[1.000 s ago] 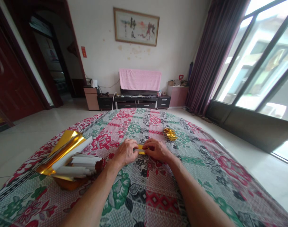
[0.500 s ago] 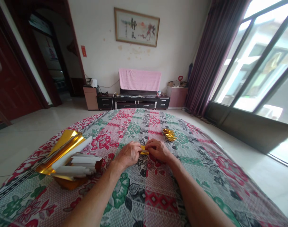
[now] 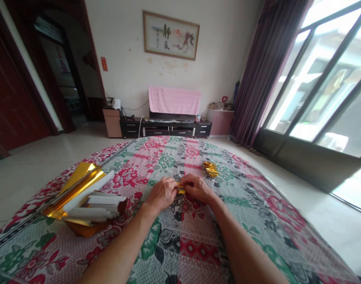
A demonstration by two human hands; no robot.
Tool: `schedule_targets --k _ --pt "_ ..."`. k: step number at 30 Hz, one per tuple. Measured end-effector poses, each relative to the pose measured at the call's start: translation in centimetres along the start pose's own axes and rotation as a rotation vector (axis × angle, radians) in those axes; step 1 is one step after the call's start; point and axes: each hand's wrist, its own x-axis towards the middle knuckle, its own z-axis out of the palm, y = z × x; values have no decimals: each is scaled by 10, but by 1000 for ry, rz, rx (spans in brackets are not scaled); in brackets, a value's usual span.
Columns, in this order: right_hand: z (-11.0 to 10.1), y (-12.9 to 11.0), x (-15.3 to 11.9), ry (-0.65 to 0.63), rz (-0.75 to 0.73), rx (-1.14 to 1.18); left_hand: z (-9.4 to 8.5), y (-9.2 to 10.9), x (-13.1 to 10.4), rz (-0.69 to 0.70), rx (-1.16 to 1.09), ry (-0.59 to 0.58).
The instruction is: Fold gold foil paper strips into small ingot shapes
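Observation:
Over the flowered tablecloth [image 3: 168,161], a small strip of gold foil paper [image 3: 182,189] is held between both my hands. The fingers of my left hand [image 3: 165,192] pinch its left end, and those of my right hand [image 3: 195,187] pinch its right end. Only the short middle of the strip shows; my fingers hide the rest. Just beyond my right hand lies a small pile of folded gold foil pieces [image 3: 210,169]. To the left of my left hand rests a heap of gold foil sheets [image 3: 85,182] with stacked white-backed strips [image 3: 105,200].
At the far side of the room stands a low black TV cabinet [image 3: 168,129], with a pink cloth [image 3: 174,100] draped over the screen on it. Purple curtains [image 3: 254,79] and a large window [image 3: 322,79] are on the right. A dark red door [image 3: 14,98] is on the left.
The gold strip looks narrower between my fingers, with a pale band now along its middle. My hands stay in nearly the same place. The whole view has shifted slightly.

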Motion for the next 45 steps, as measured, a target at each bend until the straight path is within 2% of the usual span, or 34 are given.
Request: schedule_targets --k 5,9,17,26,36,45 --pt "-12 -6 -3 -211 28 57 -3 0 0 22 -21 -24" --pt "-19 -8 -4 -288 48 -5 -4 1 0 21 -35 -27" --pt "-23 -9 -2 -302 17 -30 -1 -4 0 50 -45 -33" --pt "-22 -6 -3 -246 -5 -17 1 -9 2 43 -109 -43" --pt "-24 -1 0 -339 -34 -40 9 -16 4 0 -162 7" --pt "-22 -7 -2 -262 -31 -117 14 -19 4 -33 -185 36"
